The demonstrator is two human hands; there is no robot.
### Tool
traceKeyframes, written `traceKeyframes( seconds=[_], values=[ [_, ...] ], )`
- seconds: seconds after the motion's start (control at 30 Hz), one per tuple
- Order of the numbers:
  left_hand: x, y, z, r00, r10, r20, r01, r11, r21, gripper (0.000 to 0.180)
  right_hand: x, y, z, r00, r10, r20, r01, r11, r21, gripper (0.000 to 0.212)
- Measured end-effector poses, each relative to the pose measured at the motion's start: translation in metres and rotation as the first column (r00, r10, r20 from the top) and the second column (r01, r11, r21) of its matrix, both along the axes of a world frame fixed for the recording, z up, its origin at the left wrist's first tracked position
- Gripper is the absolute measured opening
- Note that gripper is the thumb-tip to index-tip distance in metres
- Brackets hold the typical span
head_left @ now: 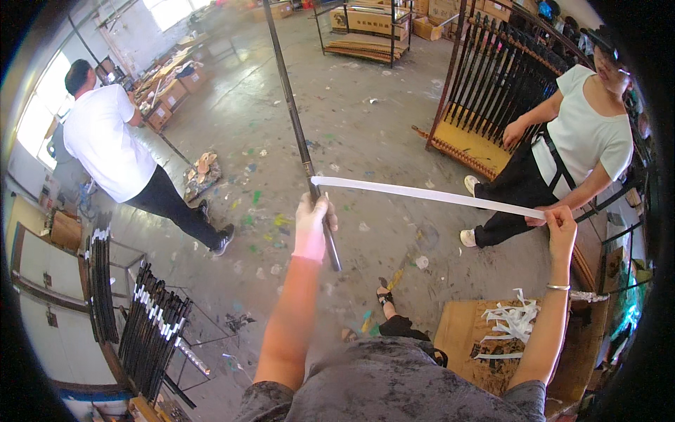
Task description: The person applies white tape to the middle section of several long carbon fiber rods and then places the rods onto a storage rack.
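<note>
In front of me a long dark rod (287,88) stands tilted, its upper end running out of the picture. My left hand (313,224), in a pale glove, is closed around the rod near its lower end. A white strip of tape (429,194) is attached to the rod just above that hand and stretches taut to the right. My right hand (560,226), bare with a bracelet at the wrist, pinches the far end of the strip between thumb and fingers.
At my right, a cardboard box (457,327) has white strips on it. Bundled dark rods (151,330) stand lower left. One person (109,144) is at left; another (587,133) stands at right beside a rack of dark rods (503,77). Scraps litter the floor (232,126).
</note>
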State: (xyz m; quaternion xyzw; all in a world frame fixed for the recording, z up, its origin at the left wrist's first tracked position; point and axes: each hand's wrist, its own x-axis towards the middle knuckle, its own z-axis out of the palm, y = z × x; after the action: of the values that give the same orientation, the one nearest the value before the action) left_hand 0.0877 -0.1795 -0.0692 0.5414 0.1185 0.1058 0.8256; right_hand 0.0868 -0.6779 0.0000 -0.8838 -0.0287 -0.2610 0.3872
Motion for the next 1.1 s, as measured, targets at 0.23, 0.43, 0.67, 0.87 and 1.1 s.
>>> traceKeyframes(
  seconds=[0.23,0.43,0.67,0.87,1.1],
  values=[
    [0.026,0.028,-0.097,0.932,0.236,-0.275,-0.184,0.962,0.204,0.010,-0.043,-0.012,-0.032,0.982,-0.163,-0.096,0.152,0.982,-0.109,0.012],
    [0.040,-0.008,-0.132,0.854,0.090,-0.512,-0.166,0.981,-0.104,0.019,-0.164,-0.042,-0.072,0.817,-0.548,-0.178,0.380,0.745,-0.548,0.013],
    [0.130,-0.156,-0.097,0.776,-0.254,-0.578,-0.197,0.772,-0.604,0.018,-0.240,-0.059,-0.055,0.633,-0.769,-0.087,0.543,0.522,-0.658,0.015],
    [0.216,-0.287,-0.110,0.663,-0.398,-0.634,-0.260,0.672,-0.694,0.008,-0.252,-0.089,-0.059,0.585,-0.810,0.027,0.592,0.404,-0.698,0.012],
    [0.234,-0.340,-0.062,0.620,-0.552,-0.558,-0.114,0.639,-0.760,0.011,-0.251,-0.095,-0.055,0.448,-0.893,0.036,0.679,0.314,-0.664,0.036]
  ],
)
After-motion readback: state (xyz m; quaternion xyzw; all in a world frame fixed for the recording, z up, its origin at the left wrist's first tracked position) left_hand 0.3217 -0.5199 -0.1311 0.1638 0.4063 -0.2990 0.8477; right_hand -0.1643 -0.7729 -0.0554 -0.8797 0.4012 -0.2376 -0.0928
